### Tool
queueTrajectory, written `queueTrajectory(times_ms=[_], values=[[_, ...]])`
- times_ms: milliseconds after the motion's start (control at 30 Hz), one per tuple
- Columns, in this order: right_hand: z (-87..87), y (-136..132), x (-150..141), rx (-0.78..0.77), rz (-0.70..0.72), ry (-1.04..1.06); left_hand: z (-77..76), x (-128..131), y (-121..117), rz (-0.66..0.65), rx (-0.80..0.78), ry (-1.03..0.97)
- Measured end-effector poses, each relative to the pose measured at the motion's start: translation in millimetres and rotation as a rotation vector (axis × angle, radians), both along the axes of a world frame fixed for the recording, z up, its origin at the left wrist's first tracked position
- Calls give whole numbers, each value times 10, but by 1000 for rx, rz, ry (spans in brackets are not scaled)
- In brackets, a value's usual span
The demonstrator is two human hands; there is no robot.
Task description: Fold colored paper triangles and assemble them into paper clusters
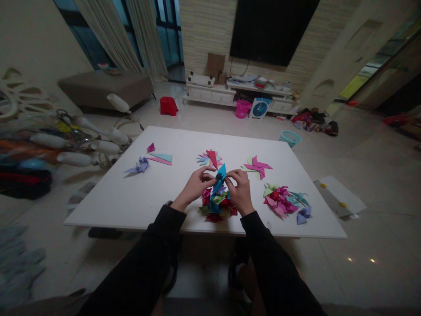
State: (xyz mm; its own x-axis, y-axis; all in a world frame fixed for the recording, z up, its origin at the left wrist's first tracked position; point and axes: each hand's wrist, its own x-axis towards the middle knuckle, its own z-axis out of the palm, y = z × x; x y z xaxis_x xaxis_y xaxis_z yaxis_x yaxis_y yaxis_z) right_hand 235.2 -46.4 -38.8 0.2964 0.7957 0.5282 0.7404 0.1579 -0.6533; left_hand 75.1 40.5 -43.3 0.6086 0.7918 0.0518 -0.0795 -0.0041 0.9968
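Note:
Both hands meet over the middle of a white table (158, 197). My left hand (197, 184) and my right hand (239, 189) each pinch a blue folded paper piece (219, 177) held upright between them. Right under it lies a pile of folded paper pieces (215, 206) in red, pink and green. Both arms wear black sleeves.
More folded paper lies around: a purple crane (141, 165) and flat triangles (160, 158) at left, a fan of pieces (208, 158) behind, a pink and green pinwheel (258, 166) and a mixed pile (284, 201) at right. A white rack (82, 140) stands left of the table.

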Motion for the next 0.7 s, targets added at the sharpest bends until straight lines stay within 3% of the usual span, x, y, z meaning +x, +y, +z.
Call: queueTrajectory(times_ms=[333,700], values=[[15,0,-11,-2,12,16,0,-8,-1,-35,64,14],[43,-16,-23,-7,-5,46,26,-23,-31,-34,263,92]])
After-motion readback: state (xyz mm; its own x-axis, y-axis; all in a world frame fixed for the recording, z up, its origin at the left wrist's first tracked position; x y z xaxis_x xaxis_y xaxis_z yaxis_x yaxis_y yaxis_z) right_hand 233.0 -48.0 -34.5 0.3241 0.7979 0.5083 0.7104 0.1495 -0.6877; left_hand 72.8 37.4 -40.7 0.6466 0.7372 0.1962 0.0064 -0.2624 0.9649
